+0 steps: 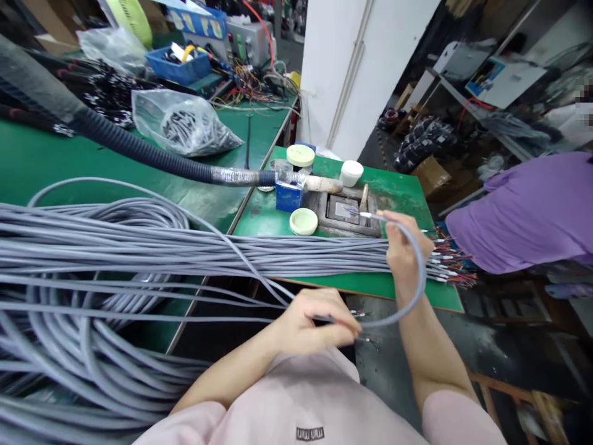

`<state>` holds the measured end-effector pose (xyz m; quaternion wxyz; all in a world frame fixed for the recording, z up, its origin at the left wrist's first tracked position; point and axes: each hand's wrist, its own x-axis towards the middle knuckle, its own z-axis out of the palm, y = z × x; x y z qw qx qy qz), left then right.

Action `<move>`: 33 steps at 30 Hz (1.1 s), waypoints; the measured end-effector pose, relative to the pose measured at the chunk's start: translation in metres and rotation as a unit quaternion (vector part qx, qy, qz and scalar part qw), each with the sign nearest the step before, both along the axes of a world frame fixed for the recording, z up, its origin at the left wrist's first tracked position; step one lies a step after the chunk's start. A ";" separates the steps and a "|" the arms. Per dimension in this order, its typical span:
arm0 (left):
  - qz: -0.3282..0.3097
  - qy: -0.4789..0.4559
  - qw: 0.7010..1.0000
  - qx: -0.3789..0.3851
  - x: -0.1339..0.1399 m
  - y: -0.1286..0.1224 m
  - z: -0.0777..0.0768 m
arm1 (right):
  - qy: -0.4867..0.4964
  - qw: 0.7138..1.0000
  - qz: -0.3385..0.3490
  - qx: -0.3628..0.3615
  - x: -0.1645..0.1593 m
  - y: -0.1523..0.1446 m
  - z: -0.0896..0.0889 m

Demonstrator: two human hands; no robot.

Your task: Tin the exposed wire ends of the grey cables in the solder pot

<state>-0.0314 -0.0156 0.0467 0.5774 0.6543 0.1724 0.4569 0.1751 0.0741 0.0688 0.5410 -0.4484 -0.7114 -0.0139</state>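
My right hand [406,244] is closed on a grey cable [420,272] near its stripped end. The thin wires at that end reach over the silvery surface of a square solder pot [345,209]; I cannot tell whether they touch it. From there the cable curves down in a loop to my left hand [317,321], whose fingers are closed around grey cable in front of my body. Behind both hands, a thick bundle of grey cables [287,256] runs across the green bench, its coloured wire ends [447,262] lying at the right.
A black extraction hose [176,157] ends just above the pot. Near it stand a pale round dish [303,221], a white cup [352,173] and a blue box [288,196]. Coiled cables [92,334] fill the left. A person in a purple shirt [519,213] is at the right.
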 end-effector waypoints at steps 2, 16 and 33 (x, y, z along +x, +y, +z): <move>0.001 0.041 0.996 0.076 -0.002 -0.003 0.005 | 0.035 0.999 -0.009 -0.030 -0.007 0.021 0.010; 0.380 0.403 0.817 0.160 -0.025 0.047 -0.053 | -0.020 0.983 0.112 -0.140 -0.077 0.089 0.002; 0.366 0.419 0.817 0.153 -0.025 0.048 -0.057 | -0.051 0.976 0.124 -0.173 -0.091 0.115 -0.027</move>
